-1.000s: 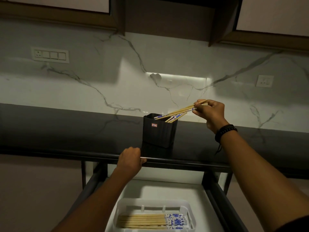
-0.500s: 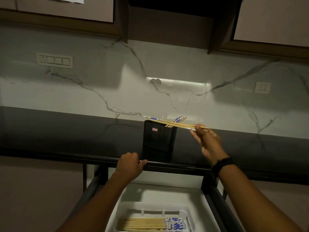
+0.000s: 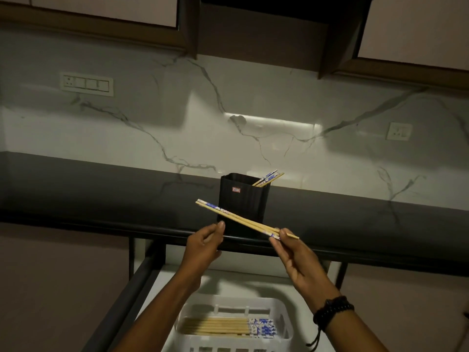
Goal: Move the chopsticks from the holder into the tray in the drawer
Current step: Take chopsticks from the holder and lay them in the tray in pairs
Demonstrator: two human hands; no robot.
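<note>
Lying nearest, in the white perforated plastic tray (image 3: 285,334) inside the open dark-framed drawer (image 3: 132,295): a row of pale bamboo chopsticks (image 3: 218,326) side by side, blue-and-white patterned ends to the right. Above the tray, the right hand (image 3: 302,262) (black beaded bracelet (image 3: 332,309) at the wrist) pinching the thin ends of a few bamboo sticks with blue-patterned tops (image 3: 238,219) between fingertips, patterned ends slanting up and left across the holder's front. Left hand (image 3: 203,247) raised beside them, fingers loosely curled, thumb up, gripping nothing, just short of the sticks. Farther back, on the glossy black countertop (image 3: 101,189): a black ribbed rectangular holder (image 3: 241,201) with several more patterned sticks (image 3: 269,179) leaning out at its right corner. Behind, white veined marble backsplash (image 3: 152,128).
</note>
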